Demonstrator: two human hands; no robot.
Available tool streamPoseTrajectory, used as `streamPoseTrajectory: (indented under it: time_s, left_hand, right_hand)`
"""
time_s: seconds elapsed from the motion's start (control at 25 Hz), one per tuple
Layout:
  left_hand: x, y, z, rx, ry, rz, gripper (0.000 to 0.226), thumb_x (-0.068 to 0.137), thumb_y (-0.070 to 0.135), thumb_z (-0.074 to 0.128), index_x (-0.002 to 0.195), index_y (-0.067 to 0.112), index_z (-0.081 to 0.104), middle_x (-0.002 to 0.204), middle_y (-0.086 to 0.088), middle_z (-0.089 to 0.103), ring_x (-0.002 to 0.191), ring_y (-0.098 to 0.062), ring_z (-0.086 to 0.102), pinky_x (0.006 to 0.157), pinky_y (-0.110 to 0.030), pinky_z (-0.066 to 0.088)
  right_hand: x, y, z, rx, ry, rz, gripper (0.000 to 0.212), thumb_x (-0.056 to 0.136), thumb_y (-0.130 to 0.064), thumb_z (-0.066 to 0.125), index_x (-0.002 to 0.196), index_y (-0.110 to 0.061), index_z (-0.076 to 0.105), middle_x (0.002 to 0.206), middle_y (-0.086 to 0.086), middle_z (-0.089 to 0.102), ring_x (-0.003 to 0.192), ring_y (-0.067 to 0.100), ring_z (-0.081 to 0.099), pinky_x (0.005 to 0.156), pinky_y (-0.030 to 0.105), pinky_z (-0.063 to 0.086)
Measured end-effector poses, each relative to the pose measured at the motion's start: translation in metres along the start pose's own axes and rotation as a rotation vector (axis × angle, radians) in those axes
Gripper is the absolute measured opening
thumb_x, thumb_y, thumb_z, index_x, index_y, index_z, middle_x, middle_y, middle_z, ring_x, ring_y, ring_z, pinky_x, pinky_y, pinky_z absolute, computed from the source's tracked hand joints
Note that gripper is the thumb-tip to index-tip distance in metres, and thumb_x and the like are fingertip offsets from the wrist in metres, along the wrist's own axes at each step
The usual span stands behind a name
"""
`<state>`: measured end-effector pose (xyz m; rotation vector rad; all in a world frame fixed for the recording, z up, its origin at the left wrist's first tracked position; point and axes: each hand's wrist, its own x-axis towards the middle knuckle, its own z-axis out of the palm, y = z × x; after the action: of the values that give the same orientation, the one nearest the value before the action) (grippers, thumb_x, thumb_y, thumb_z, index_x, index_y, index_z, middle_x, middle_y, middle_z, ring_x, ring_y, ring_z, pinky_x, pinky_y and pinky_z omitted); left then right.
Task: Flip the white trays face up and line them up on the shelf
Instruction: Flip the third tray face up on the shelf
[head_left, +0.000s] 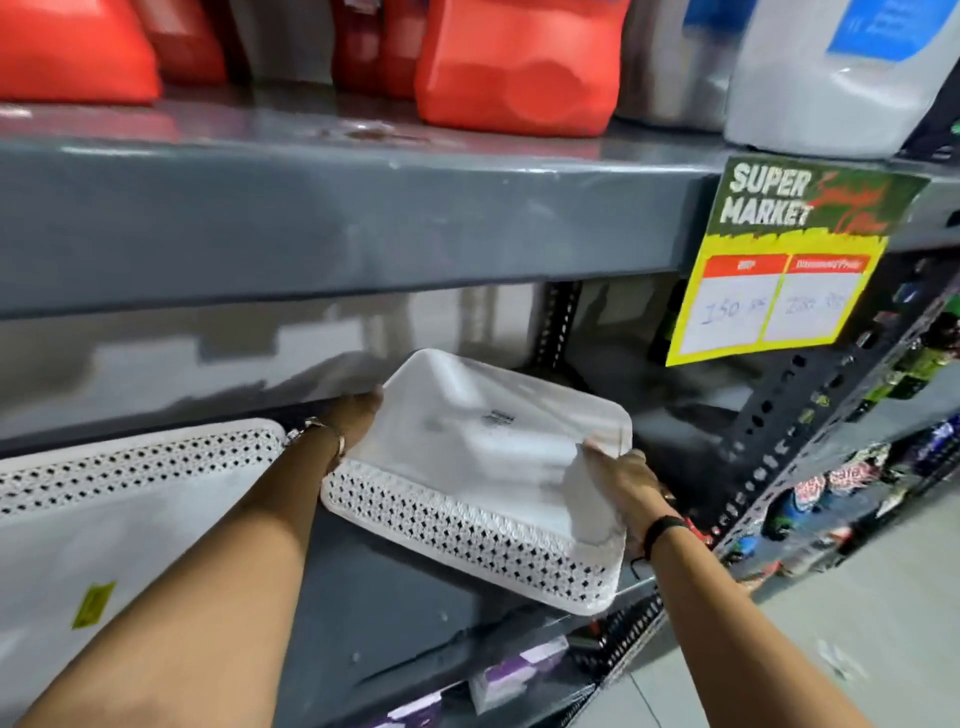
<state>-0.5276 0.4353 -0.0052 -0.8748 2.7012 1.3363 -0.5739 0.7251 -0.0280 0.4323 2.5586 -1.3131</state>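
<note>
Forearms: two, bare, reaching from the bottom edge up to the grey shelf (395, 613).

Left hand (353, 415): at the far-left corner of the held tray (483, 457), fingers wrapped around the rim; thin bracelet (322, 428) at the wrist.

Right hand (623, 478): on the tray's right side, thumb on top, fingers under the edge; dark band (660, 532) at the wrist. Both hands are clamped on this tray.

Held tray: white plastic, rounded rectangle, flat solid base turned upward, so it is face down. Perforated diamond-pattern side wall faces the camera. Small printed label on the base, blurred, not readable. Tilted, near edge lower; it sits over the right part of the shelf, and whether its near edge touches the shelf cannot be told.

Second tray (104, 499): white, same perforated wall, lying on the shelf to the left, just beside the left wrist. Yellow sticker (93, 605) on its flat surface, text unreadable.

Upper shelf (311, 228): grey, carrying red containers (519, 78) and a white container (821, 98) with a blue label.

Price sign (779, 260): hangs from the upper shelf's front edge at right; reads "SUPER MARKET", green top, yellow border, two white price boxes with handwritten figures too blurred to read.

Upright post (789, 421): dark, perforated, right of the shelf; mixed coloured goods beyond it, indistinct.

Lower level: purple and white packs (509, 675), partly visible beneath the shelf.
</note>
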Motion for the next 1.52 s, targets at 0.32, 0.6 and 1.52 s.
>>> streamPoseTrajectory:
  time_s: [0.32,0.6,1.52]
  left_hand:
    - [-0.004,0.001,0.007,-0.32,0.085,-0.188,0.063,0.097,0.047,0.03,0.141,0.002,0.039,0.147,-0.017,0.041,0.134,-0.031,0.04,0.111,-0.037,0.03]
    - [-0.029,0.026,-0.012,-0.915,-0.045,-0.116,0.086,0.088,0.069,0.007,0.124,0.014,0.061,0.138,-0.013,0.054,0.111,-0.026,0.061,0.103,-0.038,0.04]
    - [-0.08,-0.012,-0.047,0.356,-0.074,-0.148,0.037,0.081,0.007,0.058,0.044,0.006,0.057,0.014,0.004,0.04,0.012,-0.004,0.028,0.027,-0.006,0.024]
  right_hand:
    - [0.039,0.012,-0.021,0.308,-0.34,-0.068,0.107,0.029,-0.06,0.085,0.115,-0.002,0.063,0.108,0.013,0.07,0.1,0.029,0.066,0.097,0.045,0.05]
    - [0.031,-0.049,-0.056,0.848,-0.232,-0.188,0.048,0.092,-0.041,0.045,0.062,-0.017,0.073,0.049,-0.007,0.07,0.056,0.011,0.063,0.042,0.016,0.05]
    - [0.049,0.013,-0.041,0.101,-0.041,-0.238,0.034,0.075,0.008,0.068,0.108,0.005,0.063,0.089,0.015,0.068,0.087,0.024,0.059,0.076,0.032,0.053]
